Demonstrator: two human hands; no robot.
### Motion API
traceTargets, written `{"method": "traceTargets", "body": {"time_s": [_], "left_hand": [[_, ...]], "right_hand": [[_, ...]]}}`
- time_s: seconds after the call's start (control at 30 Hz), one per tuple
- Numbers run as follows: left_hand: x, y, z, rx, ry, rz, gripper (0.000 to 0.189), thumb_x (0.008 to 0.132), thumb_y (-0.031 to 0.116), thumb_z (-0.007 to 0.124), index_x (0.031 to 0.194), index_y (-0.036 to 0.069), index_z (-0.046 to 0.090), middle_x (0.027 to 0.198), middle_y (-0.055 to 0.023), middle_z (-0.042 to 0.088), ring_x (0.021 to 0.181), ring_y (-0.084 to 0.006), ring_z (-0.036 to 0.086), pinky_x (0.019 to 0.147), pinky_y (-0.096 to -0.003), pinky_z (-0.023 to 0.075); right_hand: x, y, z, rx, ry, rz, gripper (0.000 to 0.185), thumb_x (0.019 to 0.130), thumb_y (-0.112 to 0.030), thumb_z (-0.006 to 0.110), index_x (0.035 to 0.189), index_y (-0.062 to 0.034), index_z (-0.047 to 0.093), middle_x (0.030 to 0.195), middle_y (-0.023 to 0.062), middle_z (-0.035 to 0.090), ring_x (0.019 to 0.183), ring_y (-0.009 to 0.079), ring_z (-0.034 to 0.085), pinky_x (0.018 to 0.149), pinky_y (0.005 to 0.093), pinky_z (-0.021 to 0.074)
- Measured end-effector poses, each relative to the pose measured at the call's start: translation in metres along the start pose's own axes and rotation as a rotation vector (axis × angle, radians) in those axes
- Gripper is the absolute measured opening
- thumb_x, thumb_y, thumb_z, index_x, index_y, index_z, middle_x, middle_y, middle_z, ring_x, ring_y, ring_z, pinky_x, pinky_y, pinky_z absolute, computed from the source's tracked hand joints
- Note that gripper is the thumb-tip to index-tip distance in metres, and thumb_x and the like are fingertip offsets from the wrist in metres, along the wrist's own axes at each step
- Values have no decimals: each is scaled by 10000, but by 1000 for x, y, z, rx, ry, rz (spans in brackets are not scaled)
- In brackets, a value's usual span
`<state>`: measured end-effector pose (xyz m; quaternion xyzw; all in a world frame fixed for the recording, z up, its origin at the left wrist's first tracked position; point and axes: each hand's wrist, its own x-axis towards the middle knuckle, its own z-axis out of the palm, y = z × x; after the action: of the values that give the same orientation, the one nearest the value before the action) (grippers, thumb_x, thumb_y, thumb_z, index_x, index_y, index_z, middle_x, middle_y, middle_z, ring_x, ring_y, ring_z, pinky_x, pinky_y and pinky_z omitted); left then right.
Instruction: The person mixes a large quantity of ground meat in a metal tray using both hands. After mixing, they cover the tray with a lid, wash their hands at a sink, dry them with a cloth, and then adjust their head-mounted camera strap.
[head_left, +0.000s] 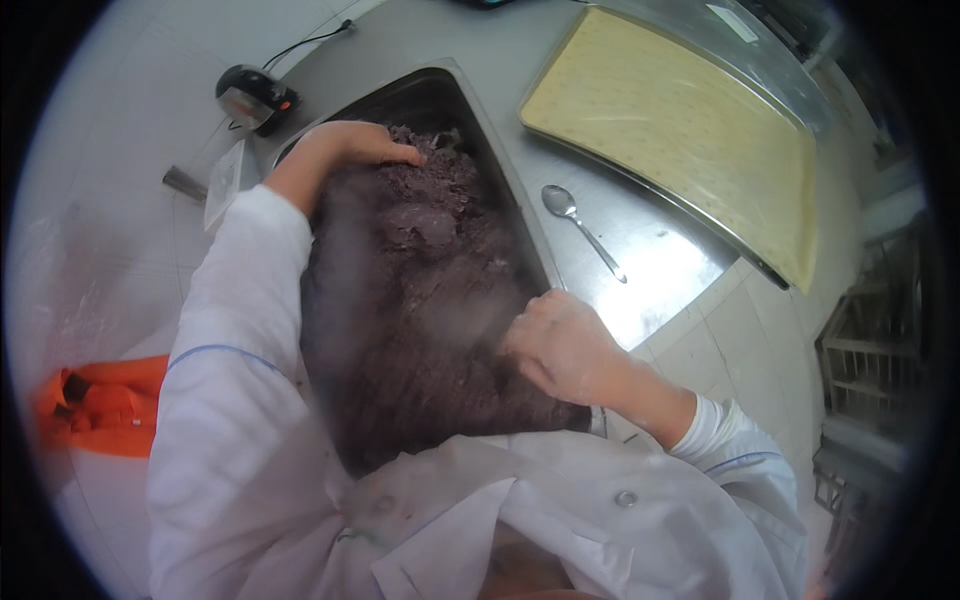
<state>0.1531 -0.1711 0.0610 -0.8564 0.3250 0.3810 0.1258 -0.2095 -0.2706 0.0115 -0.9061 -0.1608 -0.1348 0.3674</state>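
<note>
A deep metal pan stands before me, holding a dark purple, coarse mash. My left hand reaches over its far left side. The thumb lies on the mash, while the other fingers are mostly hidden. Near the pan's right rim, my right hand is curled into a fist over the mash, with nothing visible in it. Its fingertips are blurred. A metal spoon lies on the steel table to the right of the pan.
A metal tray with a pale yellow sheet sits at the right, overhanging the table edge. At the left are a black device with a cable, a white box and an orange cloth-like item. Metal racks stand far right.
</note>
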Motion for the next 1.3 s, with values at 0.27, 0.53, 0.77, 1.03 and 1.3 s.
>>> {"method": "traceTargets", "body": {"time_s": [0.27,0.53,0.77,1.03,1.3], "left_hand": [[-99,-8,105,-172,626,55,630,768,584,698,1078,36,661,881,-236,679,887,-378,659,788,-435,503],[-109,-6,160,84,859,212,541,740,372,751,1117,4,627,1028,-159,643,940,-330,620,798,-410,498],[-22,-28,182,298,892,270,428,712,169,637,1121,43,631,1099,-179,591,944,-337,599,820,-434,496],[-8,-19,112,199,140,-7,494,841,383,610,1201,46,632,1205,-203,624,1140,-328,577,976,-403,446],[-4,-23,26,113,448,252,393,869,199,557,1238,69,600,1222,-190,615,1165,-350,566,985,-421,450]], "right_hand": [[-1,-1,2,-34,-16,-17,149,700,-47,665,841,-97,656,808,41,636,854,239,592,800,365,458],[4,-5,-1,-52,-71,8,156,694,-45,662,843,-87,650,806,50,629,842,246,583,786,375,450],[7,-5,-3,-63,-122,-3,172,679,-53,676,846,-85,648,816,43,625,852,238,580,779,375,450],[2,-7,-2,-77,-68,-30,139,701,-61,665,838,-82,651,790,48,627,852,239,579,787,370,450],[3,-4,-1,-27,-53,-19,153,698,-61,663,847,-96,661,794,38,627,835,233,589,785,361,457]]}}
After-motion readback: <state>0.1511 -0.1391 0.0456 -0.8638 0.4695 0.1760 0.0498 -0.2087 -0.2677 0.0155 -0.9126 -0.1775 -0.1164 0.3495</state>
